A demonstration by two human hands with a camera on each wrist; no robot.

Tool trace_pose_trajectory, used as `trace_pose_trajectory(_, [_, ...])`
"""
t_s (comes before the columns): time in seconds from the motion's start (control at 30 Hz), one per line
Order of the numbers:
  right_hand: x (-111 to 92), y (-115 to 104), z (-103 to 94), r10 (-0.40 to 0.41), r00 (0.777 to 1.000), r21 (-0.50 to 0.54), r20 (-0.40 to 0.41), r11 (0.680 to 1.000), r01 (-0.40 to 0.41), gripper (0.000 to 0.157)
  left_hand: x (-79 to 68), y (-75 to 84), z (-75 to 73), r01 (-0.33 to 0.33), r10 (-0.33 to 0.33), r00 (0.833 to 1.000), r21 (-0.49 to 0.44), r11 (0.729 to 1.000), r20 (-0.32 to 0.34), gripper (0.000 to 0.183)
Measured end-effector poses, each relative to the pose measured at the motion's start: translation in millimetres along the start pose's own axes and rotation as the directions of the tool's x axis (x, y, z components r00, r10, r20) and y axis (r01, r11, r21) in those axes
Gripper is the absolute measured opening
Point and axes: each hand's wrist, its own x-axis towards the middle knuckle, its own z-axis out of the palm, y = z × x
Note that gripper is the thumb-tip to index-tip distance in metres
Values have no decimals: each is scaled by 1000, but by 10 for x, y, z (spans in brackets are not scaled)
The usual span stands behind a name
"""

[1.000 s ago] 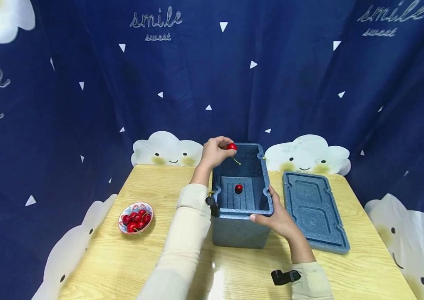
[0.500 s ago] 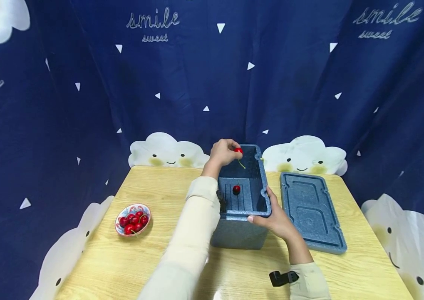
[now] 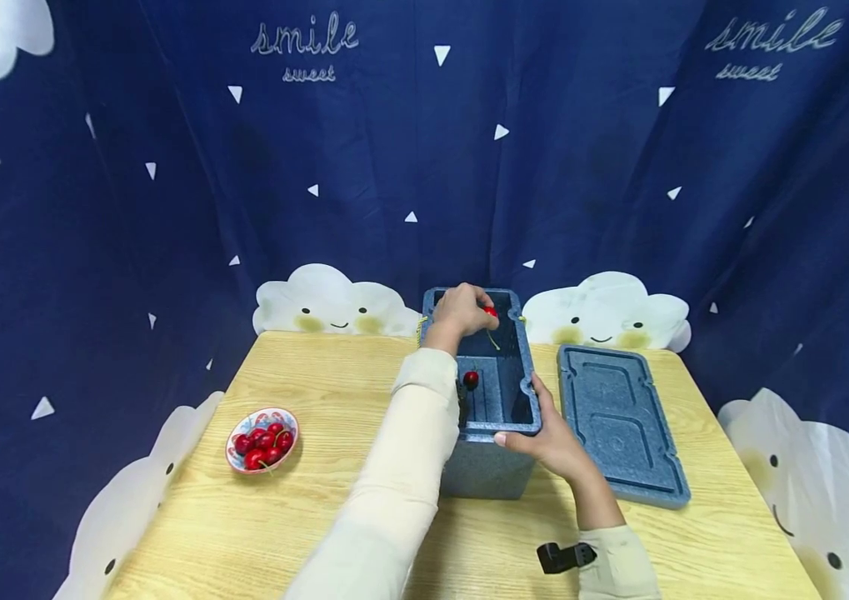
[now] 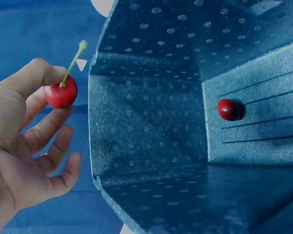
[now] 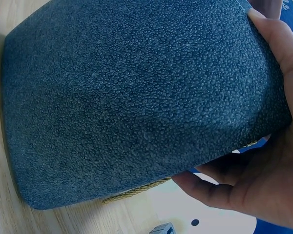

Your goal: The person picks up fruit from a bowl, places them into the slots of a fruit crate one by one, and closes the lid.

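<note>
My left hand (image 3: 461, 310) pinches a red cherry (image 4: 61, 93) between thumb and fingertips, its green stem sticking out. In the head view this hand is over the far part of a blue foam box (image 3: 487, 467) that stands without its lid. A second cherry (image 3: 471, 379) lies on the grooved floor inside, also plain in the left wrist view. At the box's near right corner my right hand (image 3: 555, 437) grips the wall, thumb on the front face and fingers along the side (image 5: 205, 192).
To the left sits a small patterned bowl (image 3: 231, 451) with several cherries. The box's blue lid (image 3: 622, 417) lies flat on the wooden table (image 3: 312, 375) to the right. A yellow rope handle (image 5: 136, 191) hangs on the box's side. A dark blue curtain (image 3: 364, 150) stands behind.
My left hand has moved right with its cherry, from the box's left rim to over its opening. My right hand keeps its grip on the corner.
</note>
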Motion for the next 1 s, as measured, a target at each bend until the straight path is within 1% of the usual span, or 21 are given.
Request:
trace_pose_trajectory(0.07, [-3, -16, 5, 2, 1000, -1, 6, 1000, -2, 113, 3, -1, -15, 7, -7, 1000, 4, 1000, 14, 24])
trace_pose_trajectory(0.17, [-7, -38, 12, 5, 1000, -12, 4, 1000, -5, 112, -9, -16, -57, -2, 2, 999, 0, 1000, 48, 29])
trace_pose_trajectory(0.27, [-5, -57, 15, 8, 1000, -10, 7, 1000, -8, 112, -39, -62, -102, -19, 23, 997, -60, 998, 71, 34])
trace_pose_trajectory(0.37, [-4, -57, 16, 21, 1000, -38, -1, 999, -21, 113, -76, -144, -125, -41, 52, 996, -149, 988, 68, 35])
trace_pose_trajectory(0.43, [-2, -45, 13, 25, 1000, -53, -6, 998, -25, 113, -111, -209, -138, -57, 70, 996, -205, 977, 54, 33])
trace_pose_trajectory(0.53, [-2, -19, 8, 24, 1000, -81, -17, 996, -25, 114, -188, -307, -174, -78, 85, 996, -262, 962, 18, 33])
trace_pose_trajectory(0.67, [5, 9, 4, 10, 1000, -74, -22, 997, -11, 114, -316, -439, -245, -96, 88, 995, -332, 938, -40, 34])
trace_pose_trajectory(0.83, [13, 14, 6, 3, 1000, -56, -24, 998, -4, 114, -475, -642, -300, -94, 59, 994, -417, 904, -95, 33])
trace_pose_trajectory(0.97, [17, 12, 16, -2, 1000, -59, -23, 998, 1, 115, -596, -831, -321, -87, 23, 991, -489, 868, -135, 35])
trace_pose_trajectory(1.0, [17, 12, 19, -2, 1000, -56, -19, 998, 1, 115, -626, -876, -323, -88, 15, 989, -497, 863, -149, 36])
